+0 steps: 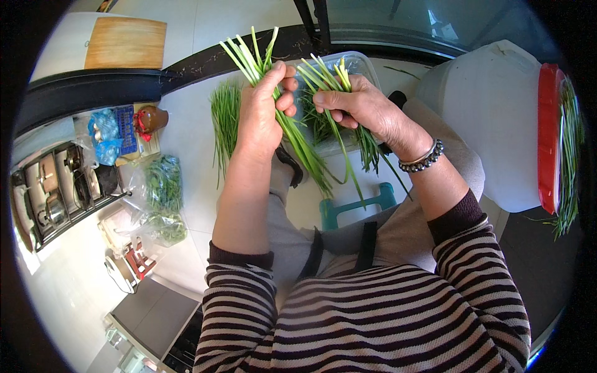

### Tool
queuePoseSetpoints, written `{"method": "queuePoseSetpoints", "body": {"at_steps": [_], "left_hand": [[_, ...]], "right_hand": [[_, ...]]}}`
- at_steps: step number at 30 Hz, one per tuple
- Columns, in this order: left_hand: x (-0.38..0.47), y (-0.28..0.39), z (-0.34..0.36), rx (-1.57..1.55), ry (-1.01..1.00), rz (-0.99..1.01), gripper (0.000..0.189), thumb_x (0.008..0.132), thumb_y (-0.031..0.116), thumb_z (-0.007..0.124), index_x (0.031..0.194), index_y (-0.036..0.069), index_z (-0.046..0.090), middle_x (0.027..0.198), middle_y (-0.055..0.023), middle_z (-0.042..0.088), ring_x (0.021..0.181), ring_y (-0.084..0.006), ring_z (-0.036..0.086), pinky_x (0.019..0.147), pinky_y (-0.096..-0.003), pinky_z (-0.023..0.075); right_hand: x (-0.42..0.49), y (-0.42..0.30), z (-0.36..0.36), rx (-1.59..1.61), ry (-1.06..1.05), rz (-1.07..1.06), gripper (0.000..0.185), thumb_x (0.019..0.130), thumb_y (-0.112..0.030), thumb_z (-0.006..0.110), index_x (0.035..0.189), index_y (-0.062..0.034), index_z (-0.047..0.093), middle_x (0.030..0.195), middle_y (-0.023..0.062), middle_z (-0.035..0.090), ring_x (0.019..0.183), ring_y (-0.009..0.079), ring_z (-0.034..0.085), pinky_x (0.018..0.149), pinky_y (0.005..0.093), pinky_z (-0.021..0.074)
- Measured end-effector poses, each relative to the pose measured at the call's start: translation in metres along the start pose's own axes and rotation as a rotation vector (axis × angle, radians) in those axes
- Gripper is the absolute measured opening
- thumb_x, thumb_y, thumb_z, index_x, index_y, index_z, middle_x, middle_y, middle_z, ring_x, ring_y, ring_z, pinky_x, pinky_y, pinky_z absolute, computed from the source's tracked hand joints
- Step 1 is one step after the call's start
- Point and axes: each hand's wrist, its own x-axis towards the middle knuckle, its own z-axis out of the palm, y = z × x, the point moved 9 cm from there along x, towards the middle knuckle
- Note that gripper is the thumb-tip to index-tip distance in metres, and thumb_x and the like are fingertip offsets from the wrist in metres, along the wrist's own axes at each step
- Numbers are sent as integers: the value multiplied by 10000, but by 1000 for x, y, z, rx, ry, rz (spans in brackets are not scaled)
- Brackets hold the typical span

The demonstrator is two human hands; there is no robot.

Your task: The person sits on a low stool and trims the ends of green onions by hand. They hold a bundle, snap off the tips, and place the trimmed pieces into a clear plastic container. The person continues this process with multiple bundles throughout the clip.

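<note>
My left hand (266, 105) grips a bunch of Chinese chives (303, 144), pale stem ends up and green leaves hanging down to the right. A smaller chive bunch (368, 144) is in my right hand (357, 102), its white ends pinched near thumb and fingers, with a few long leaves trailing low. Beneath both hands stands a clear plastic bin (368, 63) with loose greens inside, partly hidden by my hands. Left of my left forearm, a pile of chives (225, 116) lies on the floor.
A large white drum (485, 121) with a red lid (548, 140) is at the right, more chives (569, 158) on its top. A teal plastic stool (359, 205) shows between my legs. Bagged leafy greens (163, 186), a brown jar (151, 120) and a pot rack (70, 186) are at left.
</note>
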Motion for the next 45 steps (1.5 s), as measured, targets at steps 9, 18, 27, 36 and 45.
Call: {"method": "queuePoseSetpoints", "body": {"at_steps": [9, 18, 27, 36, 45], "left_hand": [[-3, 1, 8, 177, -12, 64, 187, 741, 147, 685, 853, 27, 596, 658, -3, 518, 468, -55, 364, 441, -238, 310], [2, 5, -4, -6, 12, 24, 162, 797, 136, 630, 925, 64, 561, 719, 22, 489, 487, -35, 340, 467, -197, 290], [-7, -14, 24, 103, -177, -78, 254, 785, 102, 545, 1020, 4, 536, 735, -22, 515, 494, -43, 366, 471, -203, 313], [-10, -29, 35, 208, -219, -128, 165, 758, 99, 566, 900, 19, 543, 713, -41, 535, 472, -60, 381, 455, -228, 318], [-13, -31, 41, 342, -227, -89, 187, 797, 170, 575, 915, 30, 537, 736, -40, 541, 484, -57, 388, 459, -233, 319]], "right_hand": [[0, -4, 0, 25, -23, -44, 243, 846, -262, 601, 766, -35, 569, 565, -33, 437, 464, 33, 373, 418, 186, 302], [1, 3, -5, 27, 12, 2, 252, 859, -265, 560, 768, -31, 556, 579, -11, 469, 469, 61, 412, 436, 205, 334], [-1, -7, -10, 190, 89, -84, 269, 877, -257, 517, 765, -21, 578, 603, 19, 526, 483, 89, 472, 460, 226, 386], [6, -13, -21, 331, 163, -280, 147, 831, -165, 607, 761, -37, 623, 571, -1, 522, 428, 52, 418, 389, 209, 323], [6, -16, -27, 392, 190, -302, 161, 832, -160, 609, 719, -47, 590, 601, 22, 555, 424, 53, 397, 395, 212, 316]]}}
